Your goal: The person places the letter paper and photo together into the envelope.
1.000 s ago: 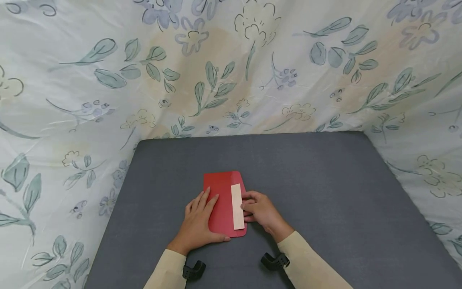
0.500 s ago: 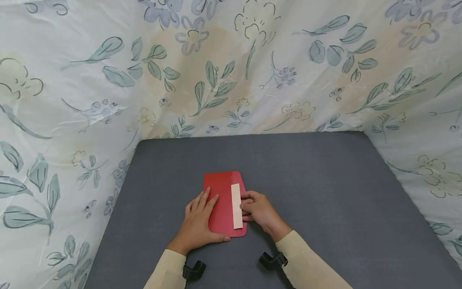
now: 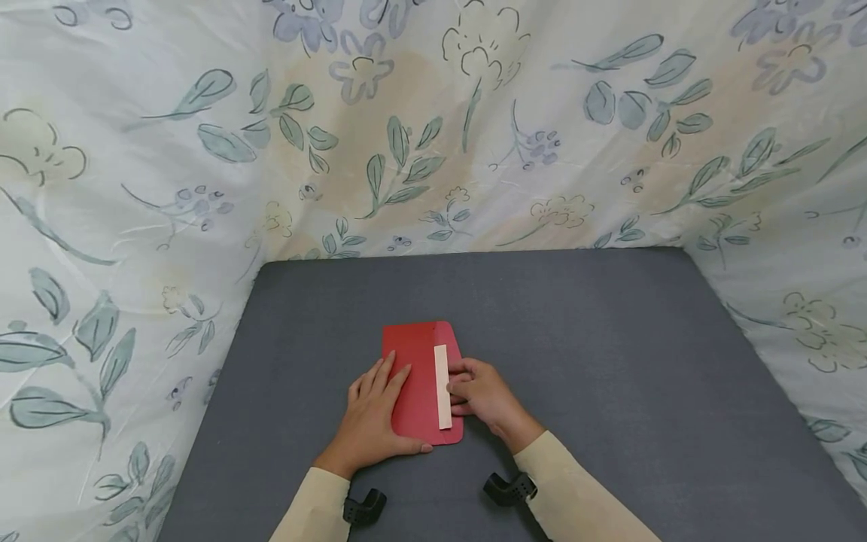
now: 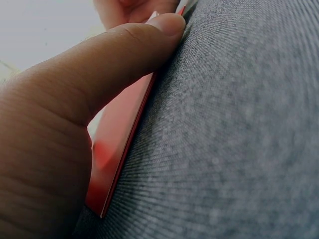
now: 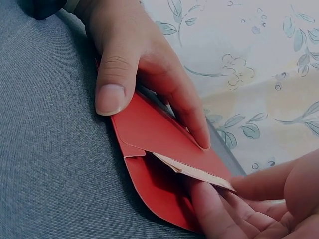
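A red envelope (image 3: pixel 415 391) lies on the dark grey table, its flap (image 3: pixel 455 436) unfolded to the right. My left hand (image 3: pixel 371 420) rests on the envelope's left part with fingers spread, the thumb along its near edge. A cream folded paper (image 3: pixel 442 399) sticks out of the envelope's mouth as a narrow strip; the remainder is hidden inside. Over the flap, my right hand (image 3: pixel 489 395) pinches the paper's outer edge. In the right wrist view, the right thumb lies on top of the paper (image 5: pixel 197 174) and fingers reach beneath it.
The dark grey tabletop (image 3: pixel 576 324) stretches around the hands. Floral-patterned cloth (image 3: pixel 420 150) hangs behind the table and along both sides. Black wrist-worn devices sit at the left cuff (image 3: pixel 364 507) and the right cuff (image 3: pixel 509 489).
The cream paper has slid left, deeper into the envelope, so its visible strip is narrower. My right hand has moved slightly left with it. The left hand and envelope have stayed still.
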`<state>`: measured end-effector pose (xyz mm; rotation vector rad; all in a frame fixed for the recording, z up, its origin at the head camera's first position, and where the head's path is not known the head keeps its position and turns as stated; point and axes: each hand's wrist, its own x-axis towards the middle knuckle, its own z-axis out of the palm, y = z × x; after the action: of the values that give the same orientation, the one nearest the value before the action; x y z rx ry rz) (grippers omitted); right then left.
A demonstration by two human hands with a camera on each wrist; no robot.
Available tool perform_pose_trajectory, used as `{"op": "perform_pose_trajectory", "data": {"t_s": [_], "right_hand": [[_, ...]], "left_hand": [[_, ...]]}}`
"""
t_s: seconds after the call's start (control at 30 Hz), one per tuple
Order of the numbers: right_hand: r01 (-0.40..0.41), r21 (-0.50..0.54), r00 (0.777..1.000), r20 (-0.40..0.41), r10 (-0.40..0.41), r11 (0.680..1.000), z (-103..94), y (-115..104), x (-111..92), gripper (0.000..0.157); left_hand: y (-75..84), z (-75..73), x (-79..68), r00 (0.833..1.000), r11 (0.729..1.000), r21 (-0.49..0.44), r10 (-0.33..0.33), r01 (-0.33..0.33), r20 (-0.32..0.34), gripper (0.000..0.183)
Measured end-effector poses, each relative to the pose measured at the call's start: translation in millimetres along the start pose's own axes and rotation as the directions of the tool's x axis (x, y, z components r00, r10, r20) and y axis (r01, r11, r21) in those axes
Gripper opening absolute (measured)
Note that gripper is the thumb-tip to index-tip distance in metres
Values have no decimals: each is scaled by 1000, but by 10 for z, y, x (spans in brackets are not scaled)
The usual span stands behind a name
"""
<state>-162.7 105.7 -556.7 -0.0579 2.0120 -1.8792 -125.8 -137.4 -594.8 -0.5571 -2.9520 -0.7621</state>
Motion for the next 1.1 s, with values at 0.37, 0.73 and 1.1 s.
{"op": "perform_pose_trajectory", "data": {"t_s": [0.37, 0.73, 1.1], "right_hand": [[18, 26, 998, 51, -20, 999, -16, -13, -8, 46], [3, 39, 997, 71, -5, 999, -15, 16, 6, 51], [7, 42, 1000, 29, -9, 999, 41, 56, -26, 41]], "left_hand": [[-6, -3, 4, 1000, 1000, -4, -1, 1, 6, 132], [16, 10, -6, 1000, 1000, -6, -10, 10, 10, 131], [44, 46, -37, 1000, 1000, -12, -16, 16, -1, 131]]}}
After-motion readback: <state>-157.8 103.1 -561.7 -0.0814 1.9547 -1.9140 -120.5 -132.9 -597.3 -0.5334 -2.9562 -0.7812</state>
